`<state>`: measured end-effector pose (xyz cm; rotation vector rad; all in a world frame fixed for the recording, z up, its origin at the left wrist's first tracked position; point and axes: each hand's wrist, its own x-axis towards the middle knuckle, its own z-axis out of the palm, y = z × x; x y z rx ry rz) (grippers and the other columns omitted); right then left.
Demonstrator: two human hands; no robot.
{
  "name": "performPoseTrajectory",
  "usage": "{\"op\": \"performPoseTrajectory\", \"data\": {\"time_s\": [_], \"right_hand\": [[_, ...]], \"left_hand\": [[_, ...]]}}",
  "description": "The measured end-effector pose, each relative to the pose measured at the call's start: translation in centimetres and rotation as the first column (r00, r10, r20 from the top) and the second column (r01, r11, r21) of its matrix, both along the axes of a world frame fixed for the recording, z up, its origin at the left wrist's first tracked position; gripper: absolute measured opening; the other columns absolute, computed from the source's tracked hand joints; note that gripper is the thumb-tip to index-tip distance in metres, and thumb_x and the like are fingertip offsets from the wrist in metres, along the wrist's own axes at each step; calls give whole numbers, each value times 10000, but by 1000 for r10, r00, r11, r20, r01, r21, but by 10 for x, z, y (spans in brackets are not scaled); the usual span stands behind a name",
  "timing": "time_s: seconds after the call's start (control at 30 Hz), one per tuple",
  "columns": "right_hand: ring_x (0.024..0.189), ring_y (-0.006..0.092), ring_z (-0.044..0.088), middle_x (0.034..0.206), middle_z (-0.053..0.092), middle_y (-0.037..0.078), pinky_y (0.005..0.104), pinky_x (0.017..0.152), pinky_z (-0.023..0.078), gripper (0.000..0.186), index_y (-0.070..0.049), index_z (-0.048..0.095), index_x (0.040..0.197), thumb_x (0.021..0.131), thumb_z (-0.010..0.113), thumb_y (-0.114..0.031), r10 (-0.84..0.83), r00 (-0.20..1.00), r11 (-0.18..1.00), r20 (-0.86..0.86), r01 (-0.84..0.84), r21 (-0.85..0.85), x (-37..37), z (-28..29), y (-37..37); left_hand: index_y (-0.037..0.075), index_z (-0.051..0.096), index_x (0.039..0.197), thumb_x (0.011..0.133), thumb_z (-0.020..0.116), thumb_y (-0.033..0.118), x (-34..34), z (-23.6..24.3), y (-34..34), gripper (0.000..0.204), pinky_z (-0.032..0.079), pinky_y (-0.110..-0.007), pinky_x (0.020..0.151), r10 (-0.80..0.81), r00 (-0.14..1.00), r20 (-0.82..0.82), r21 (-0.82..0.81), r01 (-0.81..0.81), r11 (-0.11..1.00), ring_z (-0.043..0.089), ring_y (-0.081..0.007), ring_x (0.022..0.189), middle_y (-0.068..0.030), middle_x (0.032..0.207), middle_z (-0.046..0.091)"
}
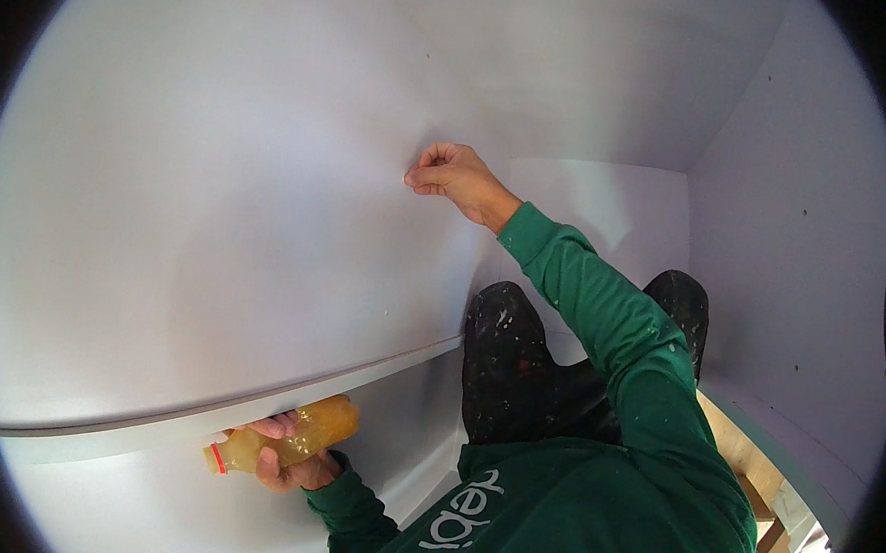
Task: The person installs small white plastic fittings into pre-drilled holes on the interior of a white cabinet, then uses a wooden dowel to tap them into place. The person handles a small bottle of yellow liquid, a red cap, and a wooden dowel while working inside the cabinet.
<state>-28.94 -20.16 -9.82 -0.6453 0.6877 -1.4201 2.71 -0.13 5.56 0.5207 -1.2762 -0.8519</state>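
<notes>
My right hand (448, 182) is pinched with its fingertips at the large white panel (218, 165) on the left; whatever is between them, if anything, is too small to make out. Lower down, my left hand (288, 464) grips a clear plastic bottle (320, 425) of yellowish-orange stuff with a red ring at its neck, tilted almost on its side beside a white ledge (135, 421).
I am inside a narrow white-panelled space, my dark, paint-spattered knees (505, 330) bent before me. The far panel (598, 194) and right wall (804, 275) have close edges, and small holes dot the right wall. A wooden surface (725, 437) shows through an opening at lower right.
</notes>
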Motion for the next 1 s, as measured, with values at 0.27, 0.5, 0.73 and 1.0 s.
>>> {"op": "performPoseTrajectory", "data": {"time_s": [0.27, 0.5, 0.73, 1.0], "right_hand": [[864, 159, 661, 947, 681, 80, 300, 817, 571, 142, -64, 616, 927, 898, 756, -59, 16, 1000, 1000, -8, -16, 23, 6, -2, -3], [815, 148, 618, 901, 625, 29, 295, 796, 547, 154, -93, 591, 975, 890, 706, -36, 67, 959, 994, 277, -89, 65, 0, -15, -7], [859, 137, 613, 985, 633, 13, 302, 783, 521, 130, -114, 586, 1029, 947, 683, -91, -250, 932, 958, 263, 199, 205, -6, 4, 70], [883, 121, 614, 982, 657, 22, 284, 827, 485, 106, -50, 627, 1102, 997, 626, -49, -466, 862, 884, -201, 464, -57, -41, 71, 316]], "left_hand": [[-20, 405, 1386, 813, 589, 228, 1, 2, -3, 650, 581, -345, 691, 119, 993, 10, 45, -119, 992, 621, -208, 699, -125, 820, 620], [56, 438, 1281, 811, 595, 185, -1, 4, -16, 512, 548, -313, 772, 1, 998, 62, 28, -2, 1000, 593, -182, 794, -93, 890, 596], [48, 486, 1183, 824, 656, 204, -29, 13, -6, 427, 547, -346, 734, 101, 993, 65, 17, -102, 995, 584, -214, 763, -105, 874, 602], [58, 470, 1081, 912, 640, 173, -96, -40, 36, 266, 530, -366, 783, -130, 971, 203, 17, 129, 991, 610, -250, 796, -116, 910, 599]]}}
